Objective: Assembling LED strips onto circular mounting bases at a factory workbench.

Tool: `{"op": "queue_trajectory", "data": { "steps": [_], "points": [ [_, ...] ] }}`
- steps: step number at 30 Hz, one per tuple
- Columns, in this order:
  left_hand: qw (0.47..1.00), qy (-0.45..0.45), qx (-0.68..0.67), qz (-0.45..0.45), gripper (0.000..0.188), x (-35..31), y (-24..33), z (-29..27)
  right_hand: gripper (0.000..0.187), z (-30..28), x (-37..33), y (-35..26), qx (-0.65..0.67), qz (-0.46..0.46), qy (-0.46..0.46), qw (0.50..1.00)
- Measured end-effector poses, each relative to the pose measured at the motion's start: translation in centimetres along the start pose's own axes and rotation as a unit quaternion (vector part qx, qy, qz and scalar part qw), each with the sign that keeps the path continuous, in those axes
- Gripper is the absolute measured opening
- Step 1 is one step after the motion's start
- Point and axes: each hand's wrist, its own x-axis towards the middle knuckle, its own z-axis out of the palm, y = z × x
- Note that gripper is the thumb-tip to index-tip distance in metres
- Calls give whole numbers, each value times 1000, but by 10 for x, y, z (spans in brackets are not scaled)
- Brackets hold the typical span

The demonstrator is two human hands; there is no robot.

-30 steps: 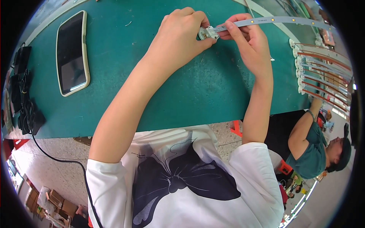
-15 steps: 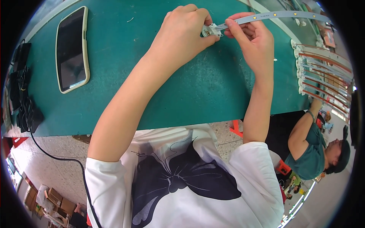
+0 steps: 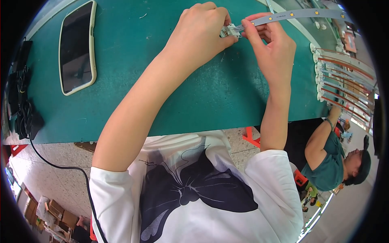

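At the far middle of the green table, my left hand (image 3: pixel 201 30) pinches a small white end piece (image 3: pixel 231 31) between thumb and fingers. The piece looks like a connector or end cap with metal bits; its left part is hidden by the fingers. My right hand (image 3: pixel 270 38) grips a thin white LED strip (image 3: pixel 292 15) near its end, thumb below and fingers behind. The strip carries several small yellow LEDs and runs off to the far right. Its near end meets the white end piece; whether it is joined there I cannot tell.
A phone in a pale case (image 3: pixel 78 48) lies at the left. Black cables (image 3: pixel 25 109) heap at the left edge. Several similar strips with white ends (image 3: pixel 320 75) lie in a row at the right. Beyond them sits a co-worker (image 3: pixel 326 162), one arm on the table.
Both hands have shifted slightly right with the end piece and strip. The end piece appears a little turned, with less of its round left part showing between my left fingers.
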Motion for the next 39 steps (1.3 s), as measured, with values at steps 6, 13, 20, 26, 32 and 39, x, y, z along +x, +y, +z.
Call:
{"op": "queue_trajectory", "data": {
  "steps": [6,13,20,26,32,39],
  "points": [
    [1000,8,-12,9,23,-1,-2,4,12,3,-3,-12,-87,-16,-1,996],
    [1000,7,-1,15,24,-2,-3,5,11,4,-4,-1,-38,-21,6,999],
    [1000,18,12,20,25,-2,-1,6,9,5,-5,5,-19,-6,-13,1000],
    [999,23,16,21,22,-2,-2,7,9,7,-5,5,-31,-20,-3,999],
    [999,46,7,21,21,-2,-3,9,11,10,-5,8,-52,-40,14,998],
    [1000,16,19,3,24,-6,-4,8,12,10,-5,7,-46,-44,5,998]
  ]
}}
